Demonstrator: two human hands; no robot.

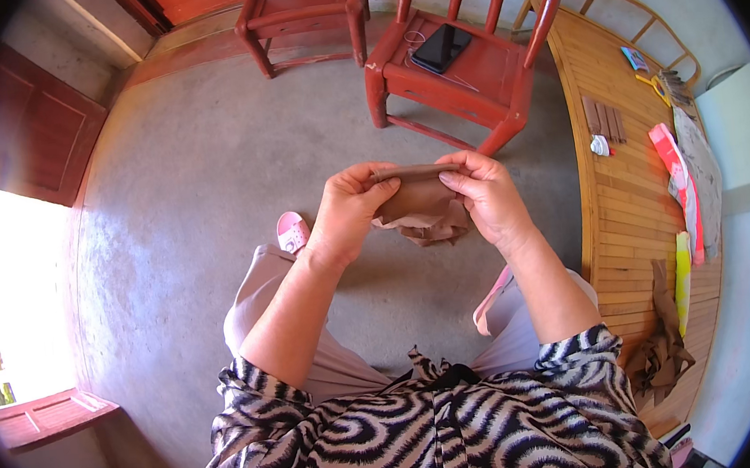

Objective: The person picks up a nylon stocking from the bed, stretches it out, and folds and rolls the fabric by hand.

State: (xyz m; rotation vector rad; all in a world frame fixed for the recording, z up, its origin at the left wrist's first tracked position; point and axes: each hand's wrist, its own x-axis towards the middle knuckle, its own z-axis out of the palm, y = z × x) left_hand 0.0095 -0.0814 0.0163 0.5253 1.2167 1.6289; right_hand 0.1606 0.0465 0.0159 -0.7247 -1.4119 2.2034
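A strip of thin brown fabric (418, 192) is stretched between my two hands, its top edge rolled or folded over. My left hand (361, 198) pinches the left end between thumb and fingers. At the right end, my right hand (479, 187) pinches the same edge in the same way. The rest of the cloth hangs below in loose, crumpled folds. Several brown folded or rolled pieces (604, 118) lie side by side on the wooden bench at the right, with a small white thing with a red tip (600, 144) by them.
A red wooden chair (461, 77) ahead holds a black phone (442, 48) and a thin cable. Another red chair (300, 14) stands behind. On the slatted bench (623, 210) lie brown fabric scraps (661, 355), yellow-handled scissors (655, 88) and coloured packaging (678, 184).
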